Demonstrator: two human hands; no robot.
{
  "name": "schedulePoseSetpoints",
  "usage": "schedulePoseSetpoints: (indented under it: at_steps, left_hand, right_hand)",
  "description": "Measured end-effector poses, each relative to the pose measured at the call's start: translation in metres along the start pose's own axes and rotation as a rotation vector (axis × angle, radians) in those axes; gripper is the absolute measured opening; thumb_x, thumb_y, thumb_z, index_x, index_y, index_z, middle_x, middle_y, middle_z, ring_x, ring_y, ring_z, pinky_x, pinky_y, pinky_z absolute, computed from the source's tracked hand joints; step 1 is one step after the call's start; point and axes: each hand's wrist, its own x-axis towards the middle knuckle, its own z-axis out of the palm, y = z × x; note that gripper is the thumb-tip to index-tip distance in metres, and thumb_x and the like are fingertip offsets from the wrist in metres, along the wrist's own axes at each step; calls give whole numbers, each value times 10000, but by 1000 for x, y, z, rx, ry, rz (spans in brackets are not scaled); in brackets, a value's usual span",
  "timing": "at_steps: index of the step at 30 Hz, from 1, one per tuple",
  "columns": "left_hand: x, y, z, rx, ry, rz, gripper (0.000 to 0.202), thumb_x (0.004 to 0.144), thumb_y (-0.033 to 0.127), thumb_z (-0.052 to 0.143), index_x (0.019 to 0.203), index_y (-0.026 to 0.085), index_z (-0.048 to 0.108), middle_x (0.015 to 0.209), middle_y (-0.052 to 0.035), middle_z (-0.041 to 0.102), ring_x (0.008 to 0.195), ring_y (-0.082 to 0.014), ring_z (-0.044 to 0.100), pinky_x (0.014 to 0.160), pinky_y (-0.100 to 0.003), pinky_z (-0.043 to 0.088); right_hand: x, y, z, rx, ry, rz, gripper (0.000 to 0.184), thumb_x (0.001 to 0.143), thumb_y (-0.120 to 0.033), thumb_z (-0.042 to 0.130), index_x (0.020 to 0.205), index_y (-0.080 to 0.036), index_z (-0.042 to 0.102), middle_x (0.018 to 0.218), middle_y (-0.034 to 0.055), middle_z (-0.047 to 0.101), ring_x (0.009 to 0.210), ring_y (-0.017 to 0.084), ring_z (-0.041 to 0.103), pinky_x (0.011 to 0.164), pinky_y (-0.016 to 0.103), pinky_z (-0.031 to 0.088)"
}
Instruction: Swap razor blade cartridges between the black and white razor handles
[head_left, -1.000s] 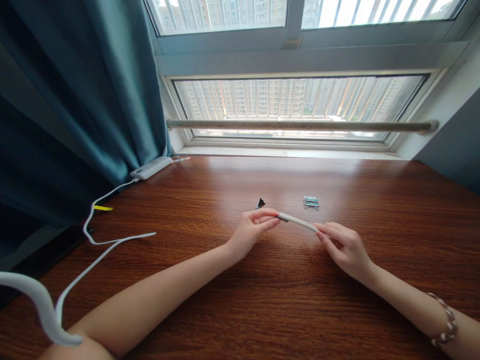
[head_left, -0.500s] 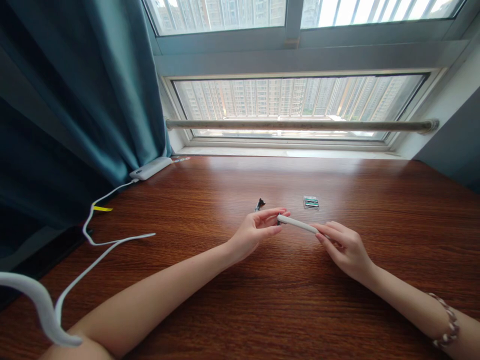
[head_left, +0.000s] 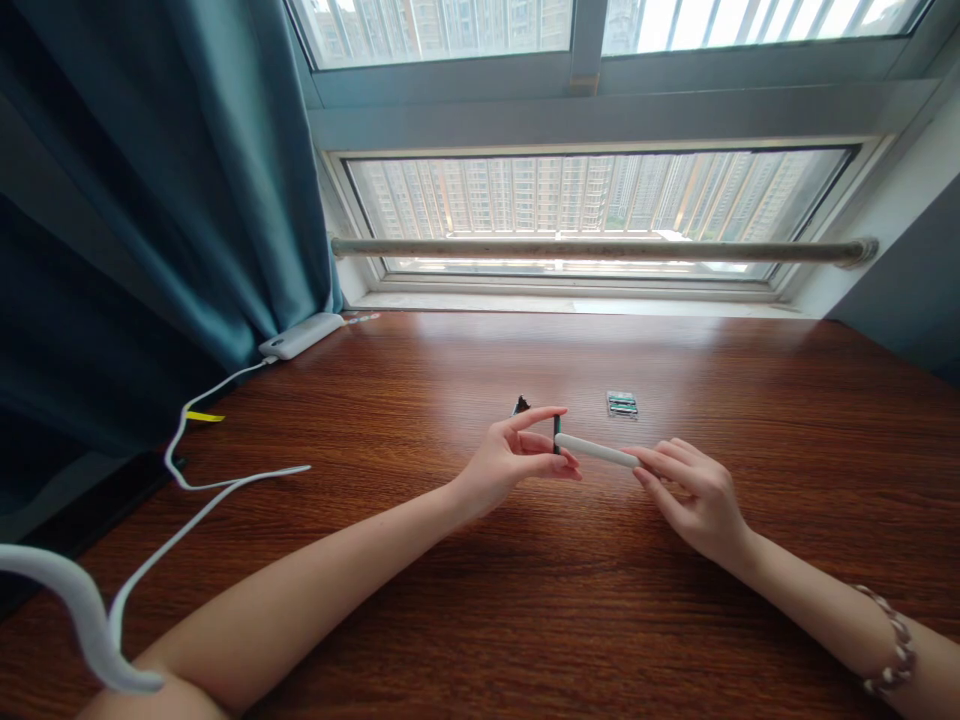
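Observation:
My right hand (head_left: 694,490) pinches the far end of a slim white handle (head_left: 596,450), which slants up to the left above the table. At its left end, a narrow dark razor head (head_left: 557,434) with a greenish edge stands crosswise, so the two look like a razor. My left hand (head_left: 514,455) holds that head by its two ends between index finger and thumb, the other fingers curled behind. Handle and head appear to meet, but whether they are joined I cannot tell. A small black-tipped object (head_left: 522,404) lies just beyond my left hand, partly hidden by it.
A small clear case (head_left: 622,404) with dark and green strips lies on the wooden table (head_left: 465,600). At the left are a white power strip (head_left: 304,337), a white cable (head_left: 217,490), a yellow tag (head_left: 205,417), a curved white stand (head_left: 90,610) and a blue curtain (head_left: 247,180).
My left index finger has lifted and the thumb spread, so the dark head now stands upright between them. The white handle and my right hand have hardly moved.

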Motion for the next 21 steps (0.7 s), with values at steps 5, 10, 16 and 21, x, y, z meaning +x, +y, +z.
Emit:
schedulePoseSetpoints:
  at_steps: [5,10,16,21]
  left_hand:
    - [1,1,-3,45,7,1,556,647,212,677,1167,167,483,694,-46,664,640,-204,642,688,-415,505]
    - [-1,2,-3,123,-1,-18,500,649,201,668,1125,172,517,628,-3,629,574,-179,627,621,-364,511]
    - [-2,1,-1,142,-14,-65,532,634,227,686,1133,169,509,615,-1,621,606,-190,637,646,-357,504]
    - [0,-2,-4,130,-60,-68,565,660,234,669,1184,181,463,718,-47,657,653,-205,643,649,-363,500]
  right_hand:
    - [0,1,-1,6,-8,-2,222,797,-205,508,986,-209,623,669,21,567,620,144,504,575,266,407]
    - [0,0,0,-8,-33,-23,217,801,-222,501,976,-208,629,664,25,572,611,145,503,565,265,406]
    - [0,1,0,-39,14,20,209,804,-234,500,969,-208,626,678,29,588,629,153,515,591,273,415]
    - [-2,0,-1,-58,-50,-26,207,790,-214,522,965,-226,630,690,23,587,637,151,498,588,272,402]
